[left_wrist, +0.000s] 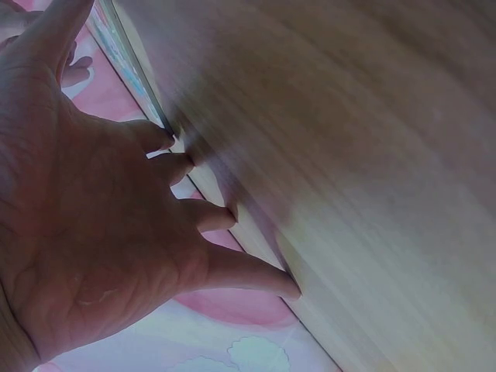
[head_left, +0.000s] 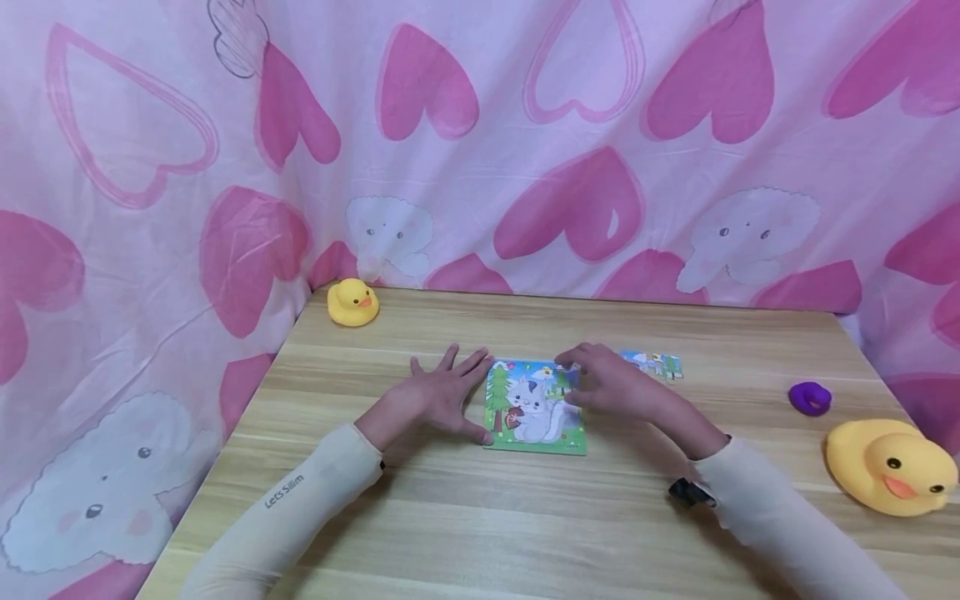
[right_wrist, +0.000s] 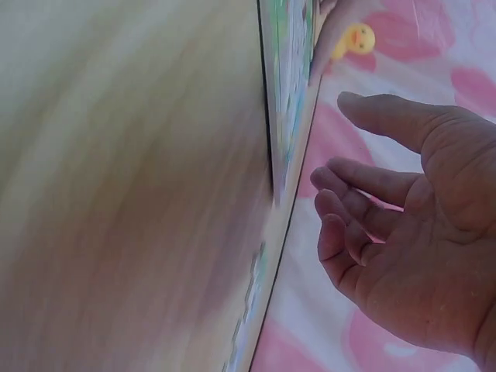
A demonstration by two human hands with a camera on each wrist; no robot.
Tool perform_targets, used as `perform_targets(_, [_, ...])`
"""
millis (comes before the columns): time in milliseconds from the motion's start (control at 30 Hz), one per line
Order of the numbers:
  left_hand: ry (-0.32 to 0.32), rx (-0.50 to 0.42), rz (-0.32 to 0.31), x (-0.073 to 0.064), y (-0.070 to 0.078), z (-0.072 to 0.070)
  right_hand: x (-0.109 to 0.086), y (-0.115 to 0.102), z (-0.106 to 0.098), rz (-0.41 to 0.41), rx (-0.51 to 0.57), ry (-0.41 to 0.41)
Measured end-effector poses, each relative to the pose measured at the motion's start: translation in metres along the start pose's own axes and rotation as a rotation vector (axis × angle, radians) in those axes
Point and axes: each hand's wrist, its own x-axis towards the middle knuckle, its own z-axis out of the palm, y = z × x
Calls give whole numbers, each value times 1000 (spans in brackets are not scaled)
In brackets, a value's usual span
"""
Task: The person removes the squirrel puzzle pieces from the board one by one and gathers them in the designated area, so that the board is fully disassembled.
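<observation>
The step in hand looks like lining up the squirrel puzzle (head_left: pixel 531 410), with the left hand (head_left: pixel 446 396) spread at its left edge and the right hand's (head_left: pixel 611 385) thumb and fingers apart, apparently gripping nothing; next probably calls for light fingertip pressure. It lies midway between the worktop's (head_left: pixel 525 533) side edges, squirrel's head toward the far edge, too nearly square to tell a long axis

On the table (head_left: pixel 487 533), the puzzle (head_left: pixel 534 421) lies between left hand (head_left: pixel 448 393) and right hand (head_left: pixel 613 385), pieces (head_left: pixel 669 365) to its right. Far duck (head_left: pixel 352 303) sits at the back left, near duck (head_left: pixel 885 467) at the right, toy (head_left: pixel 810 398) behind it; curtain (head_left: pixel 480 167) behind everything.
</observation>
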Motion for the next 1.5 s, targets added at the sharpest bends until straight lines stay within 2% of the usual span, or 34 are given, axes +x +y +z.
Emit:
perform_targets(333, [-5,2,3,1,0,0,1,-28,15,-37,60,-133])
perform_targets(533, [-2,4,1,1,-2,2,4,-42,29,-92,91,-193])
perform_targets(733, [3,1,9,0,-3,2,5,-50,39,-94,55,-182])
perform_targets(1133, [4,3,11,-1,-2,0,22,-57,52,-76,-37,-69])
perform_targets(1333, [-3,3,15,-1,-2,-1,29,-59,51,-44,6,-74])
perform_targets(1500, [-13,8,13,-1,-2,-2,32,-57,51,-49,27,-67])
